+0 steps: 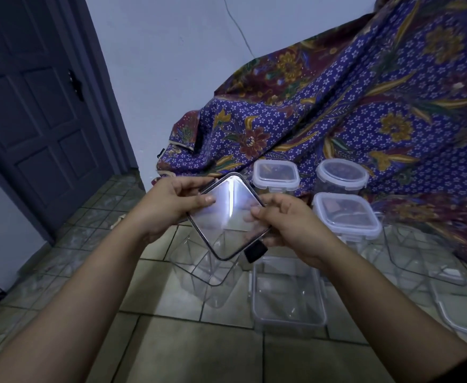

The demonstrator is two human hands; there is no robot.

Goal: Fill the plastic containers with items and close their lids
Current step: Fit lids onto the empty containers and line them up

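Observation:
I hold a clear square lid with a dark rim [228, 217] in the air, tilted, with a dark clip hanging at its lower right corner. My left hand [175, 205] grips its left edge and my right hand [285, 219] grips its right edge. Right below the lid an open clear container [207, 275] stands on the floor. Another open rectangular container [287, 297] sits to its right. Three closed containers with dark contents stand behind: a square one [276, 172], a round one [342, 174] and a larger square one [345, 214].
A purple patterned cloth [365, 106] drapes over something at the right and back. More clear containers [420, 252] and a lid [464, 308] lie at the right on the tiled floor [171, 341]. A dark door [33, 106] stands at the left.

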